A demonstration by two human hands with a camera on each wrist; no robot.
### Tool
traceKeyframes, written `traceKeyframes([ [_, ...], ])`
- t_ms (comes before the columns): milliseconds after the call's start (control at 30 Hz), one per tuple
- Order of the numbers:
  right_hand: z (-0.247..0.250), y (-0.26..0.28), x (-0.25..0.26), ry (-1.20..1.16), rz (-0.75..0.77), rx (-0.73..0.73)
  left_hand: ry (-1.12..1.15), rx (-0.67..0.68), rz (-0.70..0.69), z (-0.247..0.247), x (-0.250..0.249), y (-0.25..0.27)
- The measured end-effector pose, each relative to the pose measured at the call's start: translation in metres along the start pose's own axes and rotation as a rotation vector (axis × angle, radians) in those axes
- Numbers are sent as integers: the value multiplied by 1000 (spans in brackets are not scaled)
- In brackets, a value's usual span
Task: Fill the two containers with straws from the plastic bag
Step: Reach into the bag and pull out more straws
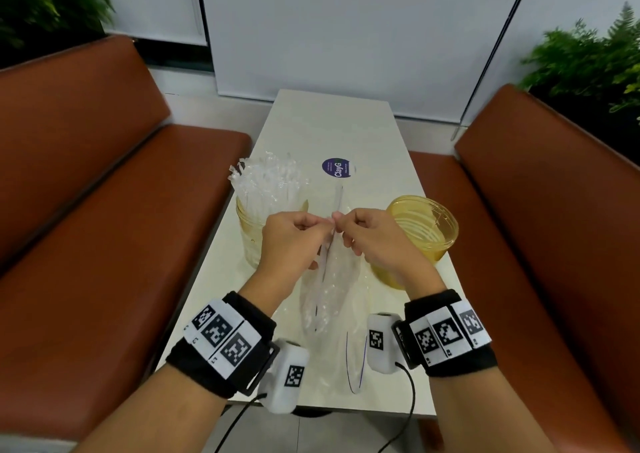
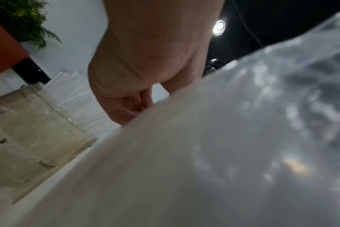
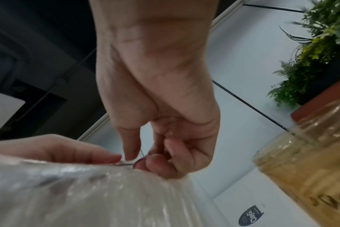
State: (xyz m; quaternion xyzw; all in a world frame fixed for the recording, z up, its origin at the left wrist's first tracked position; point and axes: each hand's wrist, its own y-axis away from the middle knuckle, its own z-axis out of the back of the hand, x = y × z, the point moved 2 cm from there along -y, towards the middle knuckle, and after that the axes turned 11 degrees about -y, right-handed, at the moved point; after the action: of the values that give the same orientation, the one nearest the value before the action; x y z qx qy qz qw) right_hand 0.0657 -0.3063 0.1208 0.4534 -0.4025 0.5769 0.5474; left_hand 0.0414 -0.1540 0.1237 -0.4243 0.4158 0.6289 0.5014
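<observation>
Both hands are up over the middle of the white table (image 1: pixel 332 123), close together, and each one pinches the top edge of the clear plastic bag (image 1: pixel 332 279).

On the left side, a long brown seat (image 1: pixel 104 210) runs beside the table. Next comes the left jar (image 1: pixel 251 231), a clear yellowish one. It stands upright on the table and is full of clear straws (image 1: pixel 266 179) that stick out of its top. The left hand (image 1: pixel 294 241) is just beside this jar, with its fingers curled and its fingertips squeezing the bag's edge.

The bag hangs down from the two hands to the table between the wrists. You can see thin straws through it.

The right hand (image 1: pixel 374 238) pinches the same edge, with thumb and finger pressed together, as the right wrist view shows. Its fingertips almost touch the left hand's.

A round dark sticker (image 1: pixel 337 167) lies on the table behind the hands.

To the right stands the right jar (image 1: pixel 426 224), open at the top, with no straws showing in it. A second brown seat (image 1: pixel 536 227) is on the far right.
</observation>
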Motion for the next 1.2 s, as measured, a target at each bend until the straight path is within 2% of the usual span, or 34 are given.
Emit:
traceKeyframes([
  [200, 0, 3, 1, -34, -46, 25, 28, 51, 161, -5, -3, -3],
  [400, 0, 3, 6, 22, -65, 49, 23, 54, 214, -9, -6, -5],
  [467, 0, 2, 7, 60, -67, 18, -38, 24, 172, -10, -7, -5],
  [667, 16, 1, 7, 250, -91, -129, -428, -148, -122, 12, -5, -13],
  [767, 23, 3, 15, 378, -21, -223, -598, -121, -276, 20, -11, -11],
  [833, 26, 4, 22, 431, 52, -245, -727, -118, -271, 25, -18, -9],
  [900, 27, 4, 29, 516, 93, -203, -843, -126, -220, 29, -23, -9],
  [1000, 29, 2, 33, 668, 0, -179, -945, -140, -132, 39, -28, -11],
  [1067, 33, -1, 34, 705, -47, -193, -977, -86, -107, 46, -28, -13],
  [1200, 40, -3, 44, 831, -122, -157, -998, 52, -156, 59, -32, -10],
])
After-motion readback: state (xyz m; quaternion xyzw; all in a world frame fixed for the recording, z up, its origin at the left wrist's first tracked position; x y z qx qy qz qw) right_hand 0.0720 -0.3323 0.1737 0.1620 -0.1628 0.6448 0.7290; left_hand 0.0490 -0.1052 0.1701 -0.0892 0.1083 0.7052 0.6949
